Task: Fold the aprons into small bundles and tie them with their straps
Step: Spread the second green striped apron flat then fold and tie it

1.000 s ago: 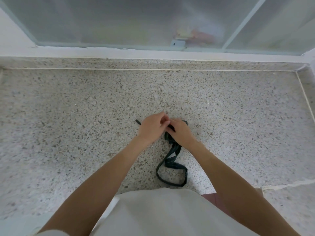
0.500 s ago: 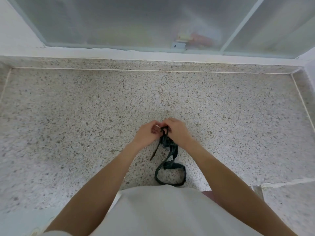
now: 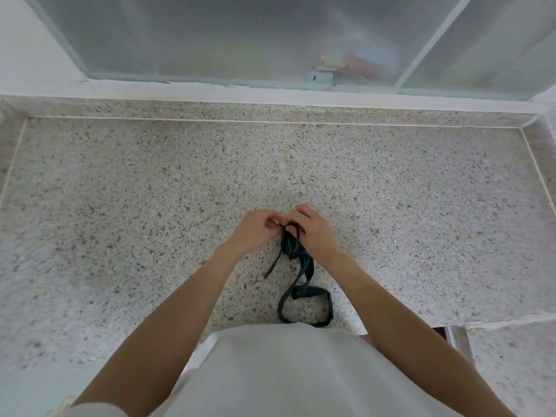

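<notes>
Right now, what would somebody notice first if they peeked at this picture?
Two hands meeting mid-counter: the left hand and right hand pinch a dark strap over a small dark apron bundle. A strap loop trails toward the person across the speckled counter.

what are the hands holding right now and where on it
Both hands grip the dark apron bundle at its top: the left hand pinches a strap there, and the right hand curls round the bundle.
</notes>
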Action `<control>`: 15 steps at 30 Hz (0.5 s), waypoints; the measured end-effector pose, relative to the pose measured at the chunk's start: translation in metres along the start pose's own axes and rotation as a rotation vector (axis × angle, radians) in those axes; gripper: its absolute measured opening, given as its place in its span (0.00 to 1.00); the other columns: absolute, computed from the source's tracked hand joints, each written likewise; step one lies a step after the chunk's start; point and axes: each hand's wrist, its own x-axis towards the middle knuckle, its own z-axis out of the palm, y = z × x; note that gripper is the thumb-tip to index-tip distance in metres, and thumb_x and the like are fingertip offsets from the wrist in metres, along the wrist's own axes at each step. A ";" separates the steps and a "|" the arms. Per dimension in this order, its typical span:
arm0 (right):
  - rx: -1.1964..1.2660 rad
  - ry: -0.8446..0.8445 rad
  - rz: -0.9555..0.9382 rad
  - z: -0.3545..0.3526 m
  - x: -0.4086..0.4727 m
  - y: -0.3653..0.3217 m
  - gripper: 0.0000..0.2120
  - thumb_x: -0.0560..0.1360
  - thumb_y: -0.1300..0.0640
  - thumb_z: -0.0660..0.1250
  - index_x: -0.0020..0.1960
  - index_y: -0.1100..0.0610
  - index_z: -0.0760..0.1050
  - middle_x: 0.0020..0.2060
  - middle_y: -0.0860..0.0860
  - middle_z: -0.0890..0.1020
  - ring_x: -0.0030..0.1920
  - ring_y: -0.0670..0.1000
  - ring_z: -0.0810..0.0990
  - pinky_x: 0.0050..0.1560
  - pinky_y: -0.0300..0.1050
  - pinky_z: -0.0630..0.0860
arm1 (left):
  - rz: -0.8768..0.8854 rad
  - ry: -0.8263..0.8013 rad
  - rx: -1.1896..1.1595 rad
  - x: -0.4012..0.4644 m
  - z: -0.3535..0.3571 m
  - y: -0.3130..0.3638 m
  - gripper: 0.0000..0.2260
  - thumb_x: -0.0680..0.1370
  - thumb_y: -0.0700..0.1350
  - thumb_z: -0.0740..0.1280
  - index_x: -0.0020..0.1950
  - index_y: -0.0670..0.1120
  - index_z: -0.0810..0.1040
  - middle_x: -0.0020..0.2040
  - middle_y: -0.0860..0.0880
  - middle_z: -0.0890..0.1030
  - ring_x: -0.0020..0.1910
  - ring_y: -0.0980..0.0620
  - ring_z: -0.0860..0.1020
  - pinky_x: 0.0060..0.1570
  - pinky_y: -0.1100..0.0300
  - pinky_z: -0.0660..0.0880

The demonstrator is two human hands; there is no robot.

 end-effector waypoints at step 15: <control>0.057 0.010 0.291 -0.004 -0.011 0.007 0.05 0.72 0.64 0.71 0.47 0.58 0.82 0.41 0.52 0.82 0.39 0.48 0.78 0.43 0.38 0.75 | 0.017 0.169 0.261 -0.019 -0.020 -0.028 0.04 0.74 0.44 0.70 0.47 0.49 0.84 0.39 0.53 0.83 0.37 0.61 0.77 0.40 0.78 0.68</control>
